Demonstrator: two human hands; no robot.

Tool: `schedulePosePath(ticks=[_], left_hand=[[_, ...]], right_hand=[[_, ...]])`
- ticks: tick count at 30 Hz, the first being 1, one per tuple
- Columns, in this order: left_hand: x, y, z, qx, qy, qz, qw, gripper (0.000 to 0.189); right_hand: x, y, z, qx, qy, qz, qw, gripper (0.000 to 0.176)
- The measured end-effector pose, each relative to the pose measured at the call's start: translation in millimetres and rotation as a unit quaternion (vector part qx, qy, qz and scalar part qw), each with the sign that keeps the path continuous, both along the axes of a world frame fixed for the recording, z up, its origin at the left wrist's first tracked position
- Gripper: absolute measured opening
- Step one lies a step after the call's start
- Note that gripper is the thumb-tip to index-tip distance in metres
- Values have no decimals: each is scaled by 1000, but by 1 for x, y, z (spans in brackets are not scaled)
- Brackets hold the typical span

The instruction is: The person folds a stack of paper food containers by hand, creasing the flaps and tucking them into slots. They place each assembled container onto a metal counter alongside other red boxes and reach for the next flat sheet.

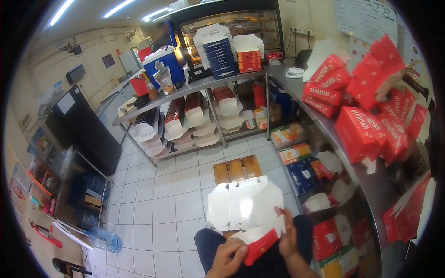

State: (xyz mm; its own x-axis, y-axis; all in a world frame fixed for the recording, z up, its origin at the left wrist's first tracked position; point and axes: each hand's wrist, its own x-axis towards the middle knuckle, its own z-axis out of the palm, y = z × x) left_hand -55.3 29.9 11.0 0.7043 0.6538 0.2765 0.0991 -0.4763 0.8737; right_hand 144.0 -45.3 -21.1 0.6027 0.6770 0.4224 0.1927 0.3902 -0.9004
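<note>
A partly folded takeaway box (pixel 245 206) with a white inside and a red outer panel is above my lap, its large white lid side spread out away from me. My left hand (pixel 230 256) grips the near edge, the thumb pressed by the red panel and the fingers curled. At the box's right side, my right hand (pixel 288 235) holds the white side flap with bent fingers; part of its grip is hidden behind the cardboard. A small wooden slatted stool (pixel 237 169) stands just beyond the box.
Red folded boxes (pixel 359 129) are heaped on the steel counter (pixel 331 113) at right. Stacked blue boxes (pixel 220 58) and red boxes (pixel 249 60) stand before the glass display cabinet (pixel 234 21). Flat boxes (pixel 175 116) fill shelves below. A water bottle (pixel 105 240) lies on the left floor.
</note>
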Motion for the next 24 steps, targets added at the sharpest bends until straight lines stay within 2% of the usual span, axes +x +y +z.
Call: schedulePosePath(ticks=[1,2,3,4,5,7,9,11,12,13,15,16,17,19,21,22,23,24], left_hand=[[1,0,4,-7,-38,3,999,21],[4,0,7,-14,-77,7,997,20],[7,1,8,-13,-78,9,997,20],[9,1,9,27,-54,98,993,19],[12,3,11,66,-28,185,980,21],[15,7,15,77,0,197,977,20],[14,11,5,19,-30,169,985,18],[10,16,-2,1,-53,158,986,18],[8,17,-4,-17,-76,152,985,17],[6,18,-1,-26,-64,135,988,17],[5,21,6,-71,-66,143,985,19],[5,24,4,-38,-74,88,993,22],[9,24,1,-48,-64,69,994,22],[10,16,-4,-64,-82,101,989,22],[7,15,-8,-68,-62,87,992,22],[15,12,-6,-74,-83,118,987,23],[20,14,-6,-73,-108,151,980,24],[19,20,-9,-41,-70,112,990,18]], right_hand=[[1,1,-4,11,50,23,998,59],[3,0,-8,11,50,25,998,59],[7,-2,-11,-3,88,47,995,49],[8,-3,-12,-18,127,69,989,41],[7,-3,-13,-18,127,69,989,41],[-2,0,-2,-32,81,-41,995,30],[-7,0,11,-71,77,-34,994,29],[-9,-6,13,-181,1,97,979,33],[-6,-7,0,-174,12,137,975,38],[-9,-12,1,-181,27,122,975,38],[-8,-16,11,-158,7,198,967,36],[-10,-17,9,-169,5,207,964,34],[-13,-18,12,-198,84,206,955,32],[-18,-24,9,-175,7,138,975,32],[-24,-25,-2,-137,18,161,977,41],[-24,-31,6,-165,-25,162,973,58],[-24,-32,6,-168,-22,153,974,58],[-23,-32,5,-194,-61,146,968,66]])
